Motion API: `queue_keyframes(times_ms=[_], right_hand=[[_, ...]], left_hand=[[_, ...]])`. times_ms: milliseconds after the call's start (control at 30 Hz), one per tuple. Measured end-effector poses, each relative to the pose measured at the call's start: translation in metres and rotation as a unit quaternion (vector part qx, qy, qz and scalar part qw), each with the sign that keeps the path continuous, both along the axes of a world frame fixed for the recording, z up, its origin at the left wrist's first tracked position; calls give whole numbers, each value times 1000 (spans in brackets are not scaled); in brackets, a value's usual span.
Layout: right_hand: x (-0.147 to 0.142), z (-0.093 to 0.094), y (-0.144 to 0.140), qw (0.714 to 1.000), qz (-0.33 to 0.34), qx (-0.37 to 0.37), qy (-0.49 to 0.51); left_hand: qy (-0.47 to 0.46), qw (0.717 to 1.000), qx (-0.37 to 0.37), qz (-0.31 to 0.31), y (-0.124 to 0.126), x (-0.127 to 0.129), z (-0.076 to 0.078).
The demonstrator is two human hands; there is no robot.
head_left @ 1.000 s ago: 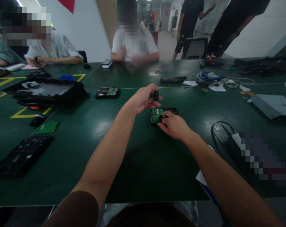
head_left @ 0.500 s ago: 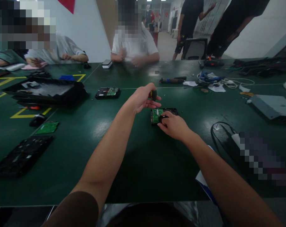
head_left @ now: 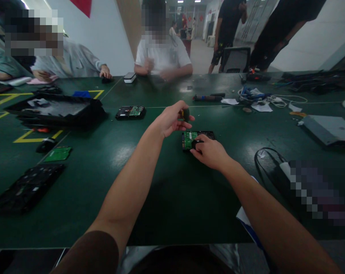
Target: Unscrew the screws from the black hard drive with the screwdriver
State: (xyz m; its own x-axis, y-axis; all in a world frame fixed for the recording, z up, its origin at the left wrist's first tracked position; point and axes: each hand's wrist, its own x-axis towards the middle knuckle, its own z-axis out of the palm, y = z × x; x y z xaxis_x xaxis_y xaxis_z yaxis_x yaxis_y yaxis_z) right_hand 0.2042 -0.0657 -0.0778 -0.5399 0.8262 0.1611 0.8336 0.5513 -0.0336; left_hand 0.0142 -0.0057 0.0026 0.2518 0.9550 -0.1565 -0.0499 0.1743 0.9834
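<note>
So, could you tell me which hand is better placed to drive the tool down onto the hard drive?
The left hand, probably: it grips the screwdriver handle just above the hard drive, while the right hand rests on the drive.

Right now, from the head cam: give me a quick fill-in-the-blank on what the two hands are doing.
1. The left hand is closed around a dark ____ handle.
2. The right hand rests on the hard drive, whose ____ circuit board faces up.
3. A second hard drive lies farther away, to the ____ of the left hand.

Missing words: screwdriver; green; left
</note>
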Motion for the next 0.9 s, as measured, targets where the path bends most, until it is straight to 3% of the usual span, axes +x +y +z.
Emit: queue_keyframes(times_ms=[267,500,767,900], right_hand=[[0,0,0,1000,2,-3,-7],[0,1,-1,1000,-3,0,-13],[1,-1,1,1000,2,7,-8],[1,0,1,1000,3,4,-6]], left_hand=[[36,999,9,6,-3,1,2],[5,1000,-18,-3,-1,1,1],[46,999,27,-13,-2,-4,0],[48,999,10,-15,-2,-2,1]])
